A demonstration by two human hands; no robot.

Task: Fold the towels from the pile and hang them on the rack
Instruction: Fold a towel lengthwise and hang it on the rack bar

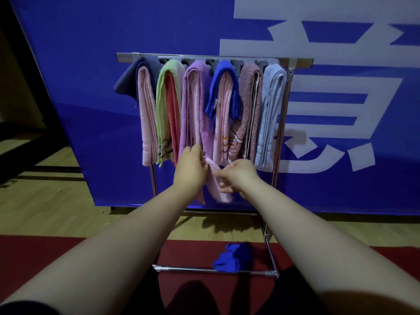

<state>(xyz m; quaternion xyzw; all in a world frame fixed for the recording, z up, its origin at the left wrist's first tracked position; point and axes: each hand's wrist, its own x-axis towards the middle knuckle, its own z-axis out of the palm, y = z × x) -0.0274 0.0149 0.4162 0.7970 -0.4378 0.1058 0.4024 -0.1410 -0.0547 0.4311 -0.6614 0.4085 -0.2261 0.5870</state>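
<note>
A pink towel (216,187) is pinched by the left hand (191,168) and the right hand (238,175), apparently to square its fold. The rack (302,62) is crowded with hung towels.

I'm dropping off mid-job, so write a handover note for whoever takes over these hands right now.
Left hand: pinches the low end of the pink towel.
Right hand: grips the same end; fingers blurred.
Rack: six bunches of towels hang side by side from its top bar; the pink towel hangs lowest, near the middle.
Blue towel: crumpled on the floor at the rack's base bar.
Done: most towels are hung.
Left: straighten the pink towel, then probably fold and hang the blue towel. No pile is in view.
</note>
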